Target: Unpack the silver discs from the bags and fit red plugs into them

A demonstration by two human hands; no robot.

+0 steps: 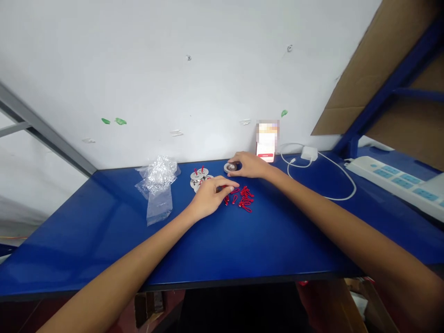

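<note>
My left hand reaches over the red cord loops, its thumb and index finger nearly together in a pinch. Red cord shows between and just beyond these fingertips. Close behind that hand lie several round whitish-silver discs, some with red cord on them, partly hidden by its fingers. My right hand curls its thumb and fingers around a small round metallic piece near the wall. The underside of its grip cannot be seen.
Crumpled clear plastic bags lie to the left on the blue table. A lit phone leans against the white wall. To the right are a white charger with its cable and a power strip.
</note>
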